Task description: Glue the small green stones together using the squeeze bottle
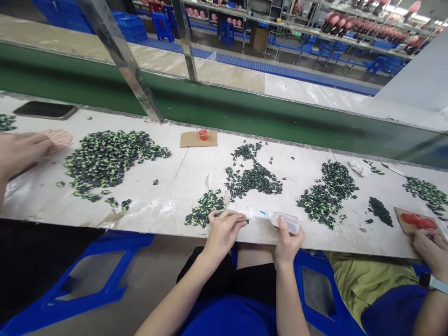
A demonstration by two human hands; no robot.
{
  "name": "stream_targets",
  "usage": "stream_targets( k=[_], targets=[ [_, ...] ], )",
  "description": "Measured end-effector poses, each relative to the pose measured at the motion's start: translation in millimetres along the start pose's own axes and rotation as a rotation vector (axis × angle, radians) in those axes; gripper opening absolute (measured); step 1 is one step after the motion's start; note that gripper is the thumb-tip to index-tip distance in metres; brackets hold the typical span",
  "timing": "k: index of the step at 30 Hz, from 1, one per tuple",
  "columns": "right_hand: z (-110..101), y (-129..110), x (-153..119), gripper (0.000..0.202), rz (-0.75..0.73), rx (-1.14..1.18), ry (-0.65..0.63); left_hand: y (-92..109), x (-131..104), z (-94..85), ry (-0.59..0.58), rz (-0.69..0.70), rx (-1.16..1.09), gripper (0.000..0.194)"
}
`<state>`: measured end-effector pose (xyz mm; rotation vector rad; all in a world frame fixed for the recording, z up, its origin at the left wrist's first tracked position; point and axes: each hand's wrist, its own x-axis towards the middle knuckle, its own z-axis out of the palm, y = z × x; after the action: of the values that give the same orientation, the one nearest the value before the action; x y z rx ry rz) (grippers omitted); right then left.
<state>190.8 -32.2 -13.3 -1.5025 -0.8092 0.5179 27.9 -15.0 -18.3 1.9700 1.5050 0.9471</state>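
Note:
My left hand (224, 229) is closed in a pinch on a small black-and-green piece (247, 221) at its fingertips, low over the table's near edge. Wrapped in my right hand (289, 243) is a clear squeeze bottle (287, 221), lying nearly level, its thin teal tip (262, 213) pointing left toward the piece, with a gap between them. Beside my left hand lies a small heap of black-and-green pieces (205, 210). Beyond my hands spreads a pile of plain dark pieces (257, 179). To the right of the bottle is another mixed pile (320, 203).
A large black-and-green pile (112, 161) lies left. A red cup (202, 134) stands on cardboard (187, 139) at the back. Co-workers' hands work at the far left (21, 151) and far right (432, 249). A phone (45, 110) lies back left. Metal posts (122, 60) rise behind.

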Motion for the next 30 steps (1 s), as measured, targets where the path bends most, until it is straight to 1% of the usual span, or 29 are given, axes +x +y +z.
stream_targets(
  k=[3,6,9,12,14,16,17,18,19,20,21,22,24,26,27,28,30],
  targets=[
    [3,-4,9,0.031,-0.028,0.011,-0.074,-3,-4,-5.8,0.013,0.054,-0.039,0.014],
    [16,-7,14,0.038,-0.045,0.063,-0.188,-7,-10,-15.6,0.025,0.073,-0.149,0.018],
    [34,-9,12,0.044,-0.058,0.072,-0.364,-10,-15,-25.7,0.013,0.025,-0.337,0.019],
    [46,-10,8,0.039,-0.127,-0.047,-0.543,-11,-17,-32.1,0.009,-0.025,-0.472,0.02],
    [48,-13,12,0.042,-0.182,-0.118,-0.649,-12,-18,-33.9,0.016,-0.048,-0.51,0.019],
    [46,-17,24,0.048,-0.241,-0.128,-0.761,-14,-20,-34.6,0.025,-0.074,-0.534,0.019],
    [45,-20,33,0.046,-0.282,-0.126,-0.805,-15,-21,-34.7,0.029,-0.088,-0.545,0.018],
    [44,-23,42,0.039,-0.334,-0.131,-0.83,-16,-22,-34.8,0.033,-0.102,-0.557,0.017],
    [46,-25,53,0.03,-0.396,-0.157,-0.826,-17,-22,-34.9,0.036,-0.117,-0.57,0.017],
    [49,-28,63,0.027,-0.477,-0.21,-0.81,-18,-23,-34.9,0.036,-0.131,-0.586,0.016],
    [53,-31,72,0.025,-0.566,-0.284,-0.827,-19,-24,-34.9,0.029,-0.144,-0.605,0.015],
    [60,-33,80,0.023,-0.649,-0.36,-0.886,-19,-24,-34.8,0.017,-0.157,-0.625,0.015],
    [77,-35,89,0.017,-0.786,-0.481,-1.067,-20,-25,-34.2,-0.006,-0.188,-0.664,0.014],
    [93,-36,93,0.015,-0.877,-0.547,-1.247,-19,-25,-33.1,-0.007,-0.245,-0.71,0.013],
    [100,-35,92,0.015,-0.911,-0.564,-1.311,-18,-25,-32.6,0.004,-0.282,-0.737,0.014],
    [106,-35,91,0.013,-0.939,-0.573,-1.357,-18,-25,-32.2,0.017,-0.319,-0.765,0.015],
    [114,-33,90,0.009,-0.981,-0.577,-1.401,-16,-24,-32.2,0.04,-0.373,-0.818,0.016]
  ],
)
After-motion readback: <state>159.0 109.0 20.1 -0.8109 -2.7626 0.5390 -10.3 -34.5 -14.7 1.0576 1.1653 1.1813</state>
